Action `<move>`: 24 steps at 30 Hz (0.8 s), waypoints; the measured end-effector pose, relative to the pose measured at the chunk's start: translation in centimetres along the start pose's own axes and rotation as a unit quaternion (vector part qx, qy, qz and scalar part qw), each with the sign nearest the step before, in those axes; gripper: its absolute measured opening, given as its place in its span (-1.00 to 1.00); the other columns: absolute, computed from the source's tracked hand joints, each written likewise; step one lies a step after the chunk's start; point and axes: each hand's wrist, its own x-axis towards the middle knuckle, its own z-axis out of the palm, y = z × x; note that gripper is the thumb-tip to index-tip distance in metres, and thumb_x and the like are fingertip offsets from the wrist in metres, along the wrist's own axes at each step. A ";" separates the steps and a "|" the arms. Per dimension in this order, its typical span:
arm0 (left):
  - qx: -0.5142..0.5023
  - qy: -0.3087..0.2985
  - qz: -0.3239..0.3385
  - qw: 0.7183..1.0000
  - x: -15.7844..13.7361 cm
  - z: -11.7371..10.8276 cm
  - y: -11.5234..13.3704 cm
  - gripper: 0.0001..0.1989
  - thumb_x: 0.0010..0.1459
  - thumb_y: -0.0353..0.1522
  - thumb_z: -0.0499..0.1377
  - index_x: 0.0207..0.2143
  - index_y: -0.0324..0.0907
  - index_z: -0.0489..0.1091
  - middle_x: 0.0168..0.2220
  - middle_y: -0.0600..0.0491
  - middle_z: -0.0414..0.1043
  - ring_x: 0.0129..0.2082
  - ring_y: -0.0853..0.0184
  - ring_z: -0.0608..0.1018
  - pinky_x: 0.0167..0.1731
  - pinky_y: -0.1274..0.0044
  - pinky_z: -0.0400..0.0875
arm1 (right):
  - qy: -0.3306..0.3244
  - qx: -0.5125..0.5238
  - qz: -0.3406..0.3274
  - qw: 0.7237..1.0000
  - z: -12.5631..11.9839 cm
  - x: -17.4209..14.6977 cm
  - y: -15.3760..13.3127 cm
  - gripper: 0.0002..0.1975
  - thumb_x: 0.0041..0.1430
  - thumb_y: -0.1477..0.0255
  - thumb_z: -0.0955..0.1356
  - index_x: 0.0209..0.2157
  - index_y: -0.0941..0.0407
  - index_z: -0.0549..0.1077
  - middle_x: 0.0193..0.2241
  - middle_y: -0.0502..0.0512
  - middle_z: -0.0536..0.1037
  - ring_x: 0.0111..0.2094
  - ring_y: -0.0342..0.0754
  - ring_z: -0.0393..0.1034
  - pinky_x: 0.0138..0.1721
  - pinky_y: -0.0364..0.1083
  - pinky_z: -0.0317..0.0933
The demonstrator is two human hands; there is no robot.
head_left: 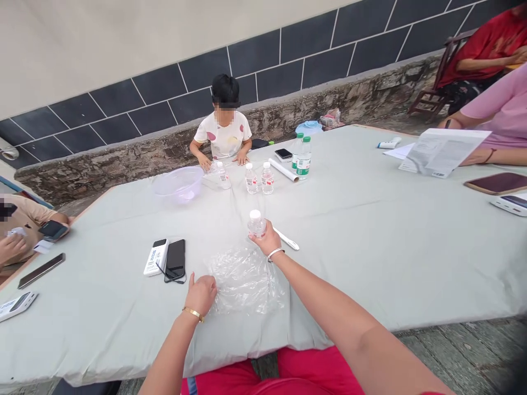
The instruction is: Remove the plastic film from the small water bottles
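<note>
Right now the small water bottle [256, 223] stands upright on the grey tablecloth [370, 230], just beyond the far edge of the crumpled clear plastic sheet [246, 280], and the right hand [267, 240] has its fingers curled around the bottle's lower part, the white cap clear above them. On the near left edge of that sheet rests the left hand [200, 293], fingers curled loosely and pressing the plastic flat against the cloth. As far as can be judged, the sheet is already spread out and the bottle is gripped but not yet set on it, so any wrapping or bagging is not yet done. Just right of the bottle lies a white stick-like tool [287, 239]. Left of the sheet lie a black phone [175, 259] and a white device [156, 257], side by side. Well beyond the bottle, toward the far table edge, stand three more small bottles [251, 178], two taller green-capped bottles [303, 158] and a clear plastic bowl [178, 184], with a seated child [224, 137] behind them.
</note>
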 end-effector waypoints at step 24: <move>-0.669 0.154 -0.195 0.701 -1.6 -7.3 5.8 -0.80 -0.15 -0.43 0.25 -0.43 -0.14 0.29 -0.55 0.20 0.29 -0.52 0.46 0.44 -0.26 0.43 0.44 | -0.402 -0.090 -0.205 0.888 -1.2 -12.0 -4.5 -0.81 0.00 0.51 0.29 -0.31 0.07 0.46 -0.51 -0.06 0.51 -0.48 -0.14 0.34 -0.46 -0.22 0.06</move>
